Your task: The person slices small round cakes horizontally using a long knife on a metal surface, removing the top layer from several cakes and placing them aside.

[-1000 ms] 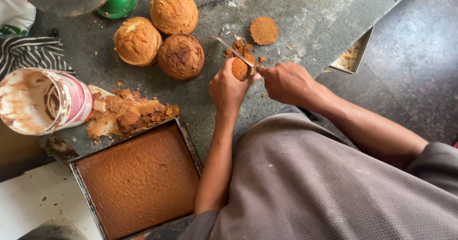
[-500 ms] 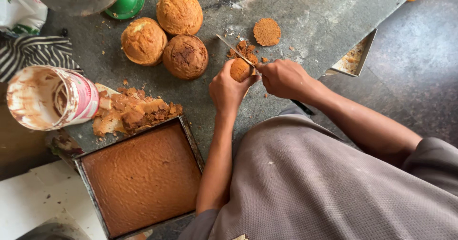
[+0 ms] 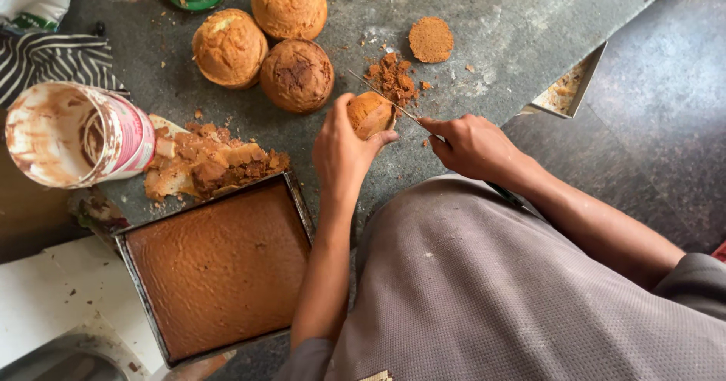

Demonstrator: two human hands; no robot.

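I am trimming a small round cake (image 3: 369,113) with a knife (image 3: 393,102). My left hand (image 3: 344,145) is closed around the cake, holding it just above the grey table (image 3: 499,18), and my right hand (image 3: 473,146) grips the knife's handle with the blade laid against the cake's top edge. By my judgement the next cut needs a steady, shallow stroke and my left fingers kept clear of the blade.

Nearest me sits one square tin (image 3: 214,267) of flat brown cake. Beyond it lies one heap of trimmings (image 3: 208,165), and one smeared tub (image 3: 72,133) on its side. Farther off I count three round cakes (image 3: 296,74), one cut-off disc (image 3: 431,39) and one small pile of crumbs (image 3: 392,78).
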